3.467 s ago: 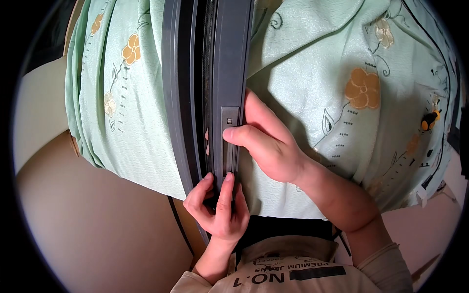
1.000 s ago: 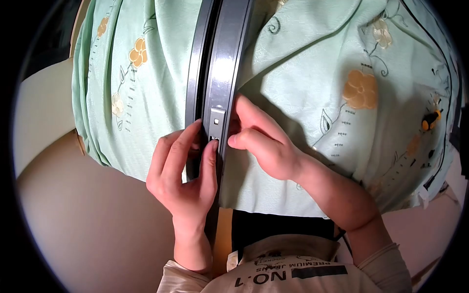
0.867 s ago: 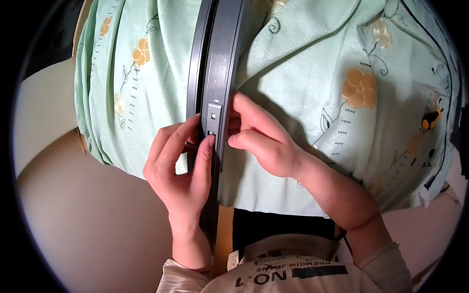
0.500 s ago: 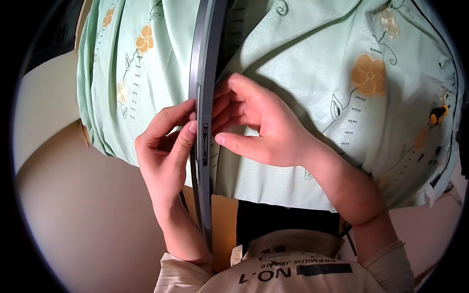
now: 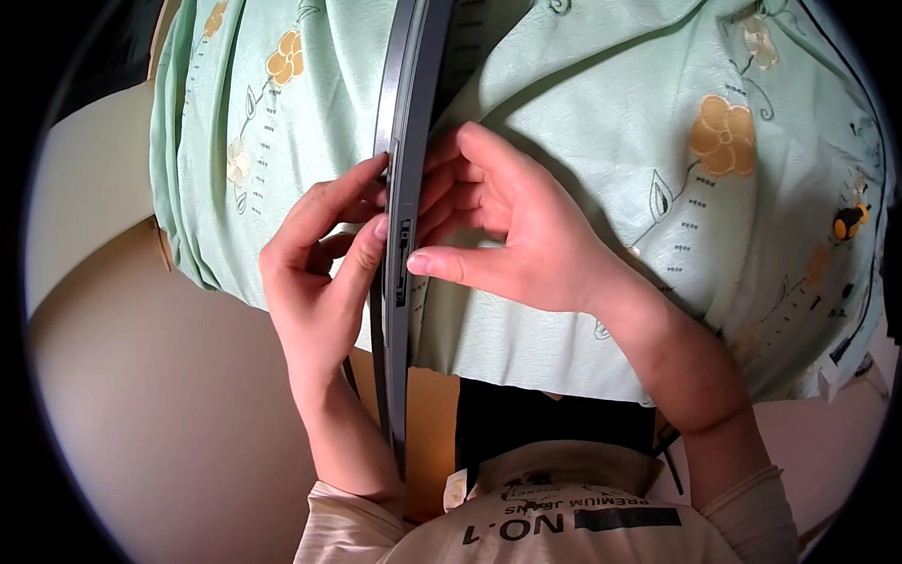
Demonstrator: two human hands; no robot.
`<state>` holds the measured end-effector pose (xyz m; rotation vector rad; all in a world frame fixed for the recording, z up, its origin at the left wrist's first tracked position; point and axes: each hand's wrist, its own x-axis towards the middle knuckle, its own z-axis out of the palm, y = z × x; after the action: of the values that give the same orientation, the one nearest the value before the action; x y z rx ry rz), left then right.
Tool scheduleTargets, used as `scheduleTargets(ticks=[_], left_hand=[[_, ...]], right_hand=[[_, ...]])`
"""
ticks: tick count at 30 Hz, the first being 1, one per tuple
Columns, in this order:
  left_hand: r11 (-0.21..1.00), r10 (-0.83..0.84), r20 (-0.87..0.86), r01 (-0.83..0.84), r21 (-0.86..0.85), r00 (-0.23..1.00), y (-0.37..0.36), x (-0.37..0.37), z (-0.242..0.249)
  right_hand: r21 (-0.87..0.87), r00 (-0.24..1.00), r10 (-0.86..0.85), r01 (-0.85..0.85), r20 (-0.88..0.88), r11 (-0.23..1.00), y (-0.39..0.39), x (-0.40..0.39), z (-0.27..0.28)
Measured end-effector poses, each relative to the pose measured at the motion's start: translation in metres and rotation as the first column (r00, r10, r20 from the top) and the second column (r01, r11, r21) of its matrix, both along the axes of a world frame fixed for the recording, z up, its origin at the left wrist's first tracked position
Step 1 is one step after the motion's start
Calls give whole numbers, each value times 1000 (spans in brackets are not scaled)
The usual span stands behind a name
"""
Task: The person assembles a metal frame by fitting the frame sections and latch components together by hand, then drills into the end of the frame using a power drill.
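Observation:
A thin grey laptop (image 5: 402,169) stands on edge, its long narrow side with port slots turned up towards me. My left hand (image 5: 324,254) is at its left face, with thumb and fingers bent and pressed close against the edge. Some of these fingertips are hidden behind the thumb. My right hand (image 5: 526,221) is cupped on the other side, its fingers curved towards the right face and its thumb apart from them. That thumb tip lies right beside the port slots.
A pale green cloth (image 5: 601,122) with embroidered orange flowers spreads under and around the laptop. A small black-and-yellow thing (image 5: 849,222) is at the far right. At left is a cream-coloured curved surface (image 5: 89,179), above a beige floor (image 5: 141,395).
The laptop's upper part has shifted slightly right in view. Both hands have moved a little up along it, and the right thumb is closer to the ports.

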<state>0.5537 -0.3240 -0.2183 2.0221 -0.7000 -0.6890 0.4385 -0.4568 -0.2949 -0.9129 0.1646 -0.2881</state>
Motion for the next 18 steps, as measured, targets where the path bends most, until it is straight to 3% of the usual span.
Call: scheduleTargets(ticks=[6, 18], left_hand=[[996, -70, 99, 75, -39, 993, 0, 3, -4], [998, -36, 120, 42, -47, 992, -4, 1, -7]], right_hand=[[18, 1000, 3, -3, -10, 1000, 1, -1, 0], [42, 998, 62, -61, -32, 997, -4, -2, 0]])
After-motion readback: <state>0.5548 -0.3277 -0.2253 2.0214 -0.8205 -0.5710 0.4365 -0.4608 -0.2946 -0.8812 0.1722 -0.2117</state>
